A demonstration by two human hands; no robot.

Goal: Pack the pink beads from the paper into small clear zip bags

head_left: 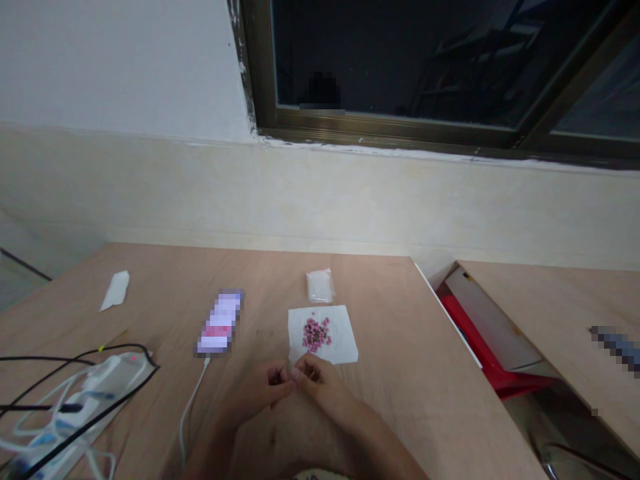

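Note:
My left hand point(261, 388) and my right hand point(326, 385) meet at the fingertips, low in the middle of the view. Both are closed in a pinch, thumbs against curled fingers. Whatever lies between the fingertips is too small to make out. Just beyond them a white square of paper point(344, 337) lies flat on the wooden table point(400, 373), its near edge partly behind my right hand. On the paper is a loose cluster of small pink and dark bead-like pieces point(316, 333). A clear packet with white contents point(320, 286) rests behind the paper.
Left of my hands lies a phone point(220, 321) with a lit, blurred screen and a white cable point(193, 397). A power strip point(113, 380) with tangled cords fills the lower left. Farther back is a white scrap point(116, 289). A red object point(480, 360) shows in the gap beside a second table point(545, 300).

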